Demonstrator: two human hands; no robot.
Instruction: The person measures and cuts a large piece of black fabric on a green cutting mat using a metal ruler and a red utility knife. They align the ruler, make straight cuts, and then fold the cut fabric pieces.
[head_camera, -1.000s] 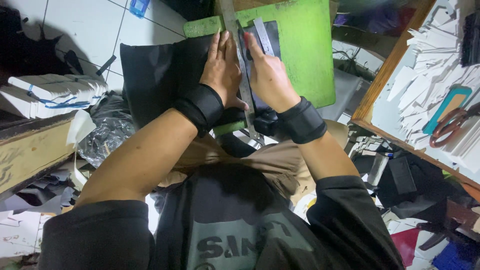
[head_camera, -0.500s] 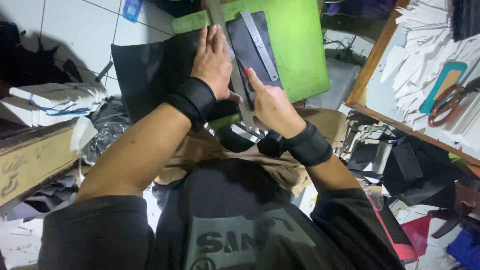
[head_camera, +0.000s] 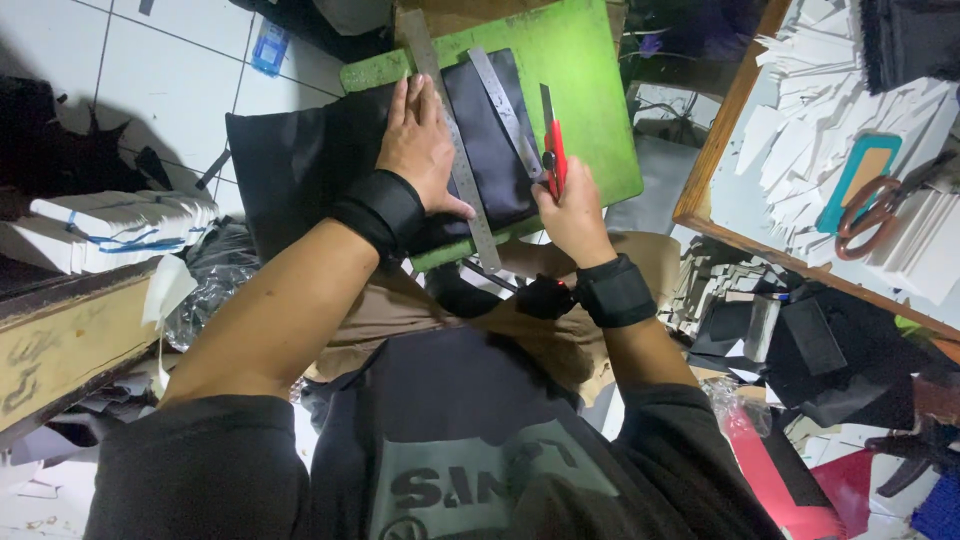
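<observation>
Pressing flat, fingers spread, the left hand (head_camera: 420, 150) pinned a long steel ruler (head_camera: 455, 150) across dark material (head_camera: 490, 150) on the green board (head_camera: 590, 90); right hand (head_camera: 572, 215), at three o'clock, gripped a red knife (head_camera: 553, 150), liable to slip toward fingertips if the ruler shifted.

Bright overhead light, sharp centre, dim corners, wide-angle edge distortion, soft shadows
</observation>
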